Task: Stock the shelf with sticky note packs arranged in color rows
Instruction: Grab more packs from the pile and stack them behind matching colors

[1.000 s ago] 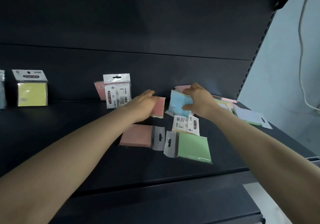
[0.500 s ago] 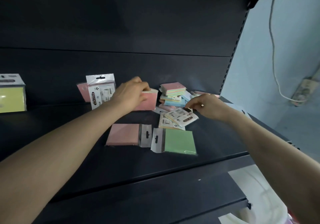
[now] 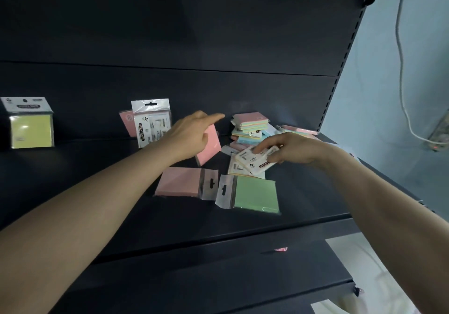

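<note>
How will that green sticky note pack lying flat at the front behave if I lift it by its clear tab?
The green sticky note pack looks thin and flat, so probably light and stiff. Its clear hang tab looks like thin film, so it would likely bend and let the pad dangle.

Head-worn view, downward onto shelf (image 3: pixel 170 226)

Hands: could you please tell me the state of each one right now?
Left hand: holds a tilted pink pack, index finger extended.
Right hand: pinches a white-faced pack.
</note>
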`<act>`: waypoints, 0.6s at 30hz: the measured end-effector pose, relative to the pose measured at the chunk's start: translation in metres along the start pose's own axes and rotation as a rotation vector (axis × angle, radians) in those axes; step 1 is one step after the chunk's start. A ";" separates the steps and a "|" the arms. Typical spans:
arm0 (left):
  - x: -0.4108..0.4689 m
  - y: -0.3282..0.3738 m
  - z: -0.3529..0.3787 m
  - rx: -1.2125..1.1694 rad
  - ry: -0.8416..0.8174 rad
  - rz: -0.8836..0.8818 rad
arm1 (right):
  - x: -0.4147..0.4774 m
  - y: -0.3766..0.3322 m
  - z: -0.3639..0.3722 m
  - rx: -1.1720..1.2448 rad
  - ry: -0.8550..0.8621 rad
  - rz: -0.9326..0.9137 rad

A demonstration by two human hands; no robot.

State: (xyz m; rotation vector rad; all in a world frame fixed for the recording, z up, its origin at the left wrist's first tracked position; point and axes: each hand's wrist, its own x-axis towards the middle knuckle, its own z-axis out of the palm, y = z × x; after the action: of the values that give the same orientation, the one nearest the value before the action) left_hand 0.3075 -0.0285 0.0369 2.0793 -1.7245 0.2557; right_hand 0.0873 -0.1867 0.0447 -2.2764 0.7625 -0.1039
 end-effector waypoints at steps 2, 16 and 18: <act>0.000 0.002 0.000 0.015 -0.047 -0.001 | -0.005 -0.001 -0.007 0.085 -0.035 0.001; -0.011 0.016 -0.003 -0.039 -0.106 -0.106 | 0.006 0.011 -0.016 0.220 0.367 -0.014; -0.013 0.021 -0.008 -0.023 -0.093 -0.090 | 0.004 0.014 -0.017 0.196 0.367 -0.050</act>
State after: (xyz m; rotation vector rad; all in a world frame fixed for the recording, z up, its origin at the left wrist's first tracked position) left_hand 0.2857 -0.0165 0.0436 2.1765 -1.6725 0.1131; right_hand 0.0789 -0.2071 0.0471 -2.1131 0.8396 -0.6068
